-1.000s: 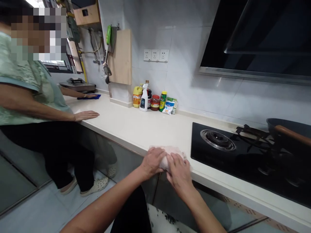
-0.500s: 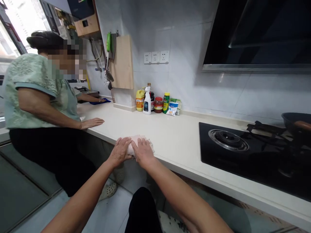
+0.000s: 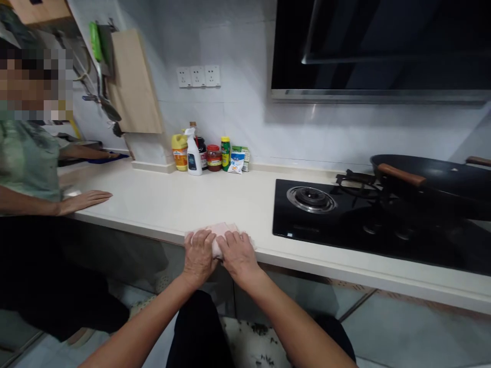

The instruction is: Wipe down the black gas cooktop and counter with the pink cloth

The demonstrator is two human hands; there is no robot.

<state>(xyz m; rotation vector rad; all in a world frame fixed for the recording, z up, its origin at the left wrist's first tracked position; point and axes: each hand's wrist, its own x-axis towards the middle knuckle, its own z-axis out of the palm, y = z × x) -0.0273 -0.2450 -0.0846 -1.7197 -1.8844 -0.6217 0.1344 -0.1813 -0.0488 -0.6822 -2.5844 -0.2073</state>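
A pale pink cloth [image 3: 221, 231] lies bunched at the front edge of the white countertop [image 3: 153, 199]. My left hand [image 3: 199, 255] grips its left side, fingers curled over the top. On the right side my right hand [image 3: 240, 255] holds the same cloth with bent fingers. The two hands are close together, thumbs near each other, and the cloth shows between and beyond them. Its underside is hidden.
On the right sit a black gas hob [image 3: 310, 214] and a wok [image 3: 433, 174] with a wooden handle. A spray bottle [image 3: 194, 156], jars and packets stand by the wall. At left another person's hand [image 3: 86, 201] rests on the counter; their other hand is by a blue cloth [image 3: 107, 157].
My view has swung to the right, bringing more of the hob and wok into sight. Both my hands still hold the cloth, now nearer the hob along the counter edge.
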